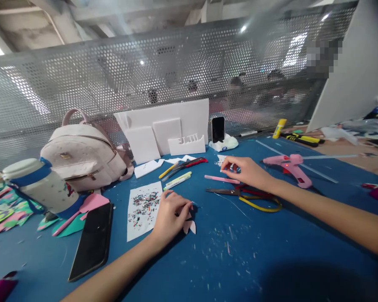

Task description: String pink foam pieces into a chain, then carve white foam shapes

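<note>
My left hand (173,212) rests at the right edge of a white paper sheet (134,228) strewn with tiny coloured bits. Its fingers are curled in, and whatever they may hold is hidden. Small pale pink pieces (190,226) lie right beside it on the blue table. My right hand (247,172) is raised with thumb and forefinger pinched together; anything between them is too small to name. Close to its fingertips are white crumbs on a small scrap (221,160). Below it lie a pink pen (220,179) and scissors (223,191) with red and yellow handles.
A pink glue gun (290,164) lies right of my right hand, near a yellow glue stick (279,128). White foam boards (143,144) and a phone on a stand (218,129) are behind. Leftward are a backpack (82,147), a tumbler (44,184) and a black phone (93,241).
</note>
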Demonstrator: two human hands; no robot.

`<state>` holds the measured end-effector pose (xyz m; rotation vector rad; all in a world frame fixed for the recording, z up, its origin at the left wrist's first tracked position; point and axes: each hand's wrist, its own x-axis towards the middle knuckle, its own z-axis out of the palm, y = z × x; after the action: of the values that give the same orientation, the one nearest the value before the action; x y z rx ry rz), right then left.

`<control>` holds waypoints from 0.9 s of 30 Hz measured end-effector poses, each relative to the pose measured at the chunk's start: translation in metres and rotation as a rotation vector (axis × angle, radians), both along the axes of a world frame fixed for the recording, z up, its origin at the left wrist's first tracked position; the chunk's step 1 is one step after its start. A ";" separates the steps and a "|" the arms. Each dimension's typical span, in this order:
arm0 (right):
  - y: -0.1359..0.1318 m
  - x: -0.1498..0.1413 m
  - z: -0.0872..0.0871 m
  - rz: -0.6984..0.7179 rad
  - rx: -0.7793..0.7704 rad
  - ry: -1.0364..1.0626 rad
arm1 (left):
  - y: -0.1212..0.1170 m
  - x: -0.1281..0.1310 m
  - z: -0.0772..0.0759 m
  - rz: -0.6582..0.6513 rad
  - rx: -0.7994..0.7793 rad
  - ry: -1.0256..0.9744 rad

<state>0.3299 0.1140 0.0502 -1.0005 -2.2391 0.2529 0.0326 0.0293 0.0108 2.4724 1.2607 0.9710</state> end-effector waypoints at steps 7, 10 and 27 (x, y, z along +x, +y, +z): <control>-0.053 -0.039 -0.006 0.157 -0.152 0.048 | -0.007 0.004 -0.004 -0.098 0.159 0.255; -0.065 -0.050 -0.011 0.230 -0.176 0.063 | -0.008 0.007 -0.008 -0.123 0.202 0.360; -0.068 -0.061 -0.041 0.337 -0.106 0.031 | 0.010 0.017 0.026 -0.171 -0.091 0.647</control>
<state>0.2690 0.0457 0.0089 -0.6604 -2.3778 0.5349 0.0499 0.0398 0.0372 2.8610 1.1724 0.0530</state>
